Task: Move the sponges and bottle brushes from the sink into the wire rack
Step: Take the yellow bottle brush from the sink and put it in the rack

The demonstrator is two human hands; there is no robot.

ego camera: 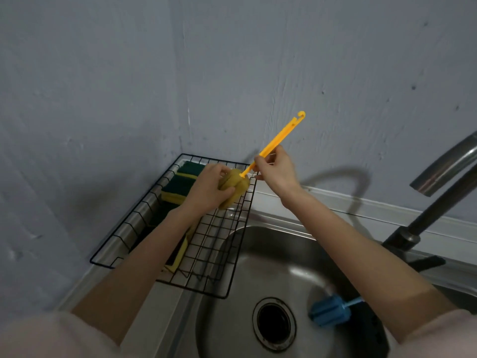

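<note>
Fingers of the left hand (206, 188) clamp the yellow bottle brush (233, 188) head over the wire rack (227, 254), while the right hand (275, 169) pinches its handle.

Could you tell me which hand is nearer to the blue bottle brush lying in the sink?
Probably right. The right hand and left hand are both up over the wire rack, far from the blue bottle brush.

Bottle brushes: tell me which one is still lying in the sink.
The blue bottle brush, lying on the sink floor beside the drain. The yellow bottle brush is held in both hands over the wire rack.
</note>
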